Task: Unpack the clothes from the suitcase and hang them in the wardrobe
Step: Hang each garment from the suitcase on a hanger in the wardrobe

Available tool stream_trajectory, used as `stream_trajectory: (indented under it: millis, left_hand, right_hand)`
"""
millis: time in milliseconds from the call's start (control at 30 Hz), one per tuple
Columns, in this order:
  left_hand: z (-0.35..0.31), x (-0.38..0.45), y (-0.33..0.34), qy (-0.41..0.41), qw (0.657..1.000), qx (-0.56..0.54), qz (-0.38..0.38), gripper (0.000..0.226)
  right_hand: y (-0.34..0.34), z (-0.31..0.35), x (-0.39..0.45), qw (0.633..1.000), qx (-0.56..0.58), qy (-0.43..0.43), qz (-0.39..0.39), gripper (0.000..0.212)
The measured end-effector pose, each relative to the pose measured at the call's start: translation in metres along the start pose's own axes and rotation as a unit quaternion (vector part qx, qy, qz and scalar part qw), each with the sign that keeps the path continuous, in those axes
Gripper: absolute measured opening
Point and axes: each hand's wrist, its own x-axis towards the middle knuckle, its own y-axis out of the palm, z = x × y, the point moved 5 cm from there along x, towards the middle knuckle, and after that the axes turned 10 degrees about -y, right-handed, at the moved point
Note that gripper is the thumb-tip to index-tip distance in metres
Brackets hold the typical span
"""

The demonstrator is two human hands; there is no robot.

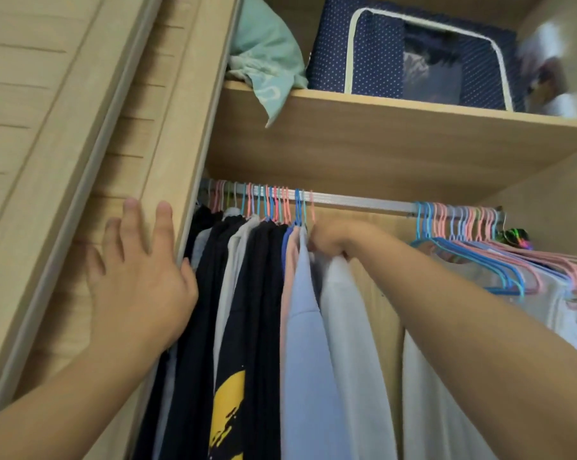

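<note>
My left hand (137, 277) rests with fingers spread and slack on the wardrobe's door edge (194, 180), bracing me I think, while my right hand (326, 239) is clenched round the top of a white garment (353, 327) just under the rail (356, 201), probably to seat its hanger in the gap beside the blue top (305, 343). The suitcase is out of view. I can read no brand or writing; the yellow print (227, 413) on a black shirt looks like a graphic only.

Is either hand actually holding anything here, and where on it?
The right hand grips the white hanging garment at its top, just under the metal rail. The left hand holds nothing, fingers spread by the wooden wardrobe door.
</note>
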Motion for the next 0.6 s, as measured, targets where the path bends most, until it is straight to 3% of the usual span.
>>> stream_trajectory:
  millis: [100, 167, 200, 233, 267, 300, 367, 467, 600]
  left_hand:
    - [0.000, -0.001, 0.000, 0.011, 1.000, -0.006, -0.020, 0.085]
    - [0.000, 0.000, 0.000, 0.016, 0.999, -0.009, -0.028, 0.085]
    - [0.001, 0.000, 0.001, 0.013, 0.999, -0.011, -0.031, 0.085]
    - [0.002, 0.000, 0.002, 0.011, 0.999, -0.017, -0.033, 0.084]
    - [0.002, 0.000, 0.002, 0.012, 0.999, -0.024, -0.038, 0.080]
    - [0.001, 0.000, 0.001, 0.016, 0.999, -0.028, -0.041, 0.075]
    - [0.000, -0.001, 0.000, 0.022, 0.999, -0.024, -0.037, 0.074]
    - [0.001, -0.001, 0.000, 0.021, 0.999, -0.023, -0.034, 0.073]
    - [0.001, -0.001, 0.001, 0.010, 0.999, -0.031, -0.029, 0.077]
  right_hand:
    - [0.011, 0.010, 0.003, 0.989, 0.148, -0.020, -0.002, 0.029]
    - [0.003, -0.001, -0.014, 0.964, 0.261, -0.031, -0.044, 0.037]
    - [-0.005, -0.017, -0.025, 0.963, 0.253, -0.028, -0.093, 0.039]
    - [-0.019, -0.042, -0.033, 0.973, 0.163, -0.011, -0.165, 0.040]
    - [-0.033, -0.072, -0.044, 0.973, -0.006, 0.024, -0.230, 0.038]
    - [-0.043, -0.101, -0.055, 0.946, -0.191, 0.073, -0.250, 0.033]
    - [-0.048, -0.148, -0.077, 0.879, -0.404, 0.166, -0.191, 0.032]
    - [-0.042, -0.191, -0.093, 0.831, -0.504, 0.210, -0.110, 0.030]
    - [-0.041, -0.195, -0.097, 0.813, -0.545, 0.146, -0.144, 0.019]
